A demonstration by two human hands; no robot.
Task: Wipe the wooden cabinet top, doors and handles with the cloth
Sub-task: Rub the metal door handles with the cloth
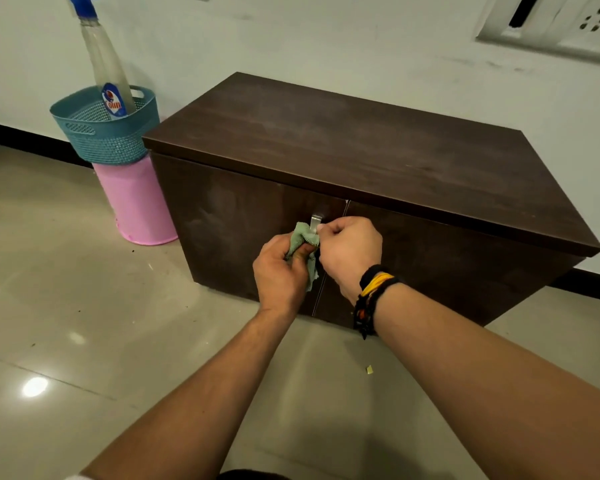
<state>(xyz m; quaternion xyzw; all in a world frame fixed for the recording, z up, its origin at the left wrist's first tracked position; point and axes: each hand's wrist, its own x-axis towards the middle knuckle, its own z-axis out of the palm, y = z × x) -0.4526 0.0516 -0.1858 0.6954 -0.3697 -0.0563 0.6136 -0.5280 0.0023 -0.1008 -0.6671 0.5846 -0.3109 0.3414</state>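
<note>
A low dark wooden cabinet [361, 140] stands against the wall, its two doors closed. On the left door [229, 230], near the centre seam, the top of a metal handle [316, 221] shows. My left hand [281, 271] grips a small green cloth [302, 239] pressed against the handle. My right hand [349, 252] is closed over the handle's right side, touching the cloth; what its fingers grip is hidden. The lower handle is covered by both hands.
Left of the cabinet, a teal basket [84, 133] with a spray bottle [108, 71] sits on a pink bin [136, 202]. A switch and socket plate [561, 26] is on the wall. Glossy floor tiles [66, 306] surround the cabinet, with a small scrap [369, 370].
</note>
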